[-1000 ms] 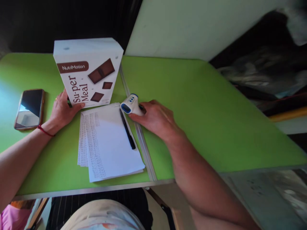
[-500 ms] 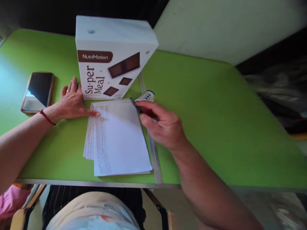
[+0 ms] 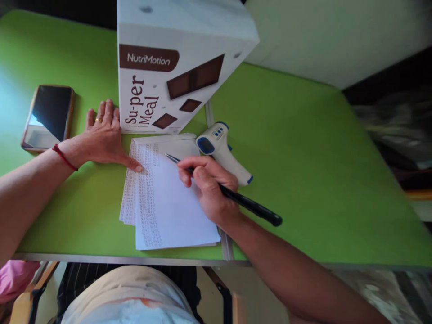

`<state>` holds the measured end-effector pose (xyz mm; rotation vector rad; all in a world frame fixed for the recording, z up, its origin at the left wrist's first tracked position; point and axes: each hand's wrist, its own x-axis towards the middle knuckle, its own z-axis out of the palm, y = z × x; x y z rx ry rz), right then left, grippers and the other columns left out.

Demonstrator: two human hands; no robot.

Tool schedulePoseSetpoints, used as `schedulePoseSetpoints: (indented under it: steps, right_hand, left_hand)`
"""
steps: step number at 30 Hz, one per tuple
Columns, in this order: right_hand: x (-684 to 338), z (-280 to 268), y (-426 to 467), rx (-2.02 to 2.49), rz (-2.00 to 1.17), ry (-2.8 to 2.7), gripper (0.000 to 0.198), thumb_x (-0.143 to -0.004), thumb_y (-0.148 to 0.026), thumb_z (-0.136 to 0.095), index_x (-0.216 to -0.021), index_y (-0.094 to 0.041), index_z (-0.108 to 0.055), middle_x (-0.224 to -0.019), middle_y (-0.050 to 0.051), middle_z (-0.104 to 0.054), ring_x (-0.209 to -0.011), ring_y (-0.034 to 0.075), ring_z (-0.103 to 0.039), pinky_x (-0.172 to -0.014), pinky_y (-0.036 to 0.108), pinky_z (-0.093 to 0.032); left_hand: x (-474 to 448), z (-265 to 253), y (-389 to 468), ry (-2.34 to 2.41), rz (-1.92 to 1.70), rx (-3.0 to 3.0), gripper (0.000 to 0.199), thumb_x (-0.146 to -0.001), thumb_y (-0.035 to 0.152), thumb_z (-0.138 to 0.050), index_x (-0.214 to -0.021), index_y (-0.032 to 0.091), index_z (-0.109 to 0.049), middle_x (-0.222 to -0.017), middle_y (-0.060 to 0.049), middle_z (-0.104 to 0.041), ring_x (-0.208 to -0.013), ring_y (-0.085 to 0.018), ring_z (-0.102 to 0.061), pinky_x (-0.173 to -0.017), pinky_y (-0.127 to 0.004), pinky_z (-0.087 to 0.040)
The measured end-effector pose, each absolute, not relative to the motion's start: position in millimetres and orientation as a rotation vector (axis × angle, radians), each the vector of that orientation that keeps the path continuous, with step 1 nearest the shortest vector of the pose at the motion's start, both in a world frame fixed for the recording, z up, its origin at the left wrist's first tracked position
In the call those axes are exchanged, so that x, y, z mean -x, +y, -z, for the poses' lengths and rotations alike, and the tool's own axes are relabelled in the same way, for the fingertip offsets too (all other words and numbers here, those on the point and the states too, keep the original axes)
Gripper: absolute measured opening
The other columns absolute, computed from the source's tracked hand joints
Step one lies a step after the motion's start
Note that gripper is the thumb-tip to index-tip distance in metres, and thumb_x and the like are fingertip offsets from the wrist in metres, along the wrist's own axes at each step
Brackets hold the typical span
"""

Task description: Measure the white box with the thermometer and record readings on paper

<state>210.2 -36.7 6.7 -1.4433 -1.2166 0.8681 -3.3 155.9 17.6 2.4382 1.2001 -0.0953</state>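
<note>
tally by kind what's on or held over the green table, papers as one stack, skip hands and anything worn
Smartphone: 1
NutriMotion Su-per Meal box: 1
Infrared thermometer: 1
Black pen: 1
Stack of papers: 1
Total: 5

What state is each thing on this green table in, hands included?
Black pen: held, tip bare
Right hand: closed around the pen
Paper sheets: stacked unevenly, top one marked mostly along its left
Left hand: open, palm down, thumb on the sheets
Infrared thermometer: lying down
NutriMotion box: standing upright
Smartphone: face up, on or off unclear
</note>
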Motion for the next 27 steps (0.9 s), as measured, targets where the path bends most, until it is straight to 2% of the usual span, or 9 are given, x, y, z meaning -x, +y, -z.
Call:
schedulePoseSetpoints:
  steps: [2,4,6,8,13,17,19,27]
  right_hand:
    - [-208,-7,-35,1.46,-0.873,-1.213,0.033,-0.1,-0.055,-0.063,-0.105,-0.028,-0.082,-0.08,0.001,-0.068,-0.074,0.021,-0.066,-0.072,0.039,-0.061]
    - [-207,-7,-30,1.489,-0.871,-1.206,0.024,-0.092,-0.046,-0.069,-0.1,-0.027,-0.082,-0.078,0.001,-0.071,-0.069,0.02,-0.065,-0.066,0.036,-0.06]
    - [-207,-6,-25,1.517,-0.849,-1.222,0.015,-0.084,-0.039,-0.075,-0.09,-0.027,-0.08,-0.072,0.001,-0.072,-0.062,0.019,-0.063,-0.058,0.034,-0.056]
    - [-208,-5,-22,1.538,-0.797,-1.27,0.01,-0.08,-0.036,-0.077,-0.085,-0.027,-0.078,-0.069,0.001,-0.072,-0.058,0.02,-0.062,-0.057,0.035,-0.056]
    - [-208,-3,-23,1.553,-0.718,-1.385,0.015,-0.088,-0.043,-0.075,-0.086,-0.028,-0.078,-0.071,0.0,-0.074,-0.061,0.02,-0.066,-0.064,0.035,-0.058]
    - [-207,-2,-24,1.537,-0.726,-1.396,0.016,-0.09,-0.042,-0.073,-0.089,-0.027,-0.079,-0.074,0.0,-0.075,-0.063,0.019,-0.066,-0.066,0.033,-0.059]
    - [-206,-2,-24,1.535,-0.733,-1.404,0.015,-0.091,-0.041,-0.073,-0.089,-0.027,-0.079,-0.075,0.0,-0.076,-0.063,0.019,-0.066,-0.066,0.033,-0.059]
    - [-206,-4,-24,1.512,-0.693,-1.505,0.011,-0.094,-0.033,-0.069,-0.091,-0.026,-0.078,-0.079,0.0,-0.077,-0.07,0.019,-0.069,-0.073,0.032,-0.061]
  left_hand:
    - [4,-15,157,1.174,0.077,-2.445,0.175,-0.051,0.107,-0.073,-0.183,0.024,0.007,-0.192,-0.017,0.004,-0.17,-0.063,0.018,-0.136,-0.074,0.013]
    - [3,-13,159,1.184,0.113,-2.445,0.176,-0.051,0.107,-0.073,-0.183,0.025,0.01,-0.192,-0.016,0.006,-0.169,-0.063,0.02,-0.135,-0.074,0.014]
    - [1,-15,159,1.218,0.177,-2.434,0.181,-0.048,0.108,-0.072,-0.182,0.02,0.014,-0.191,-0.019,0.011,-0.168,-0.062,0.023,-0.134,-0.073,0.017]
    - [-2,-19,157,1.256,0.23,-2.418,0.188,-0.045,0.11,-0.072,-0.181,0.013,0.014,-0.189,-0.024,0.015,-0.168,-0.061,0.025,-0.134,-0.071,0.018]
    - [-4,-30,146,1.279,0.156,-2.42,0.192,-0.044,0.111,-0.072,-0.178,-0.006,0.0,-0.187,-0.035,0.008,-0.173,-0.06,0.012,-0.138,-0.069,0.012]
    - [-2,-28,144,1.24,0.023,-2.424,0.179,-0.049,0.109,-0.074,-0.182,0.007,-0.011,-0.19,-0.028,-0.002,-0.172,-0.063,0.007,-0.138,-0.074,0.008]
    - [-2,-27,145,1.262,0.028,-2.405,0.176,-0.049,0.106,-0.078,-0.183,0.011,-0.012,-0.191,-0.025,-0.003,-0.172,-0.063,0.009,-0.138,-0.073,0.009]
    - [-6,-31,145,1.301,0.129,-2.419,0.189,-0.043,0.104,-0.081,-0.181,0.001,-0.004,-0.189,-0.029,0.005,-0.173,-0.059,0.009,-0.139,-0.071,0.01]
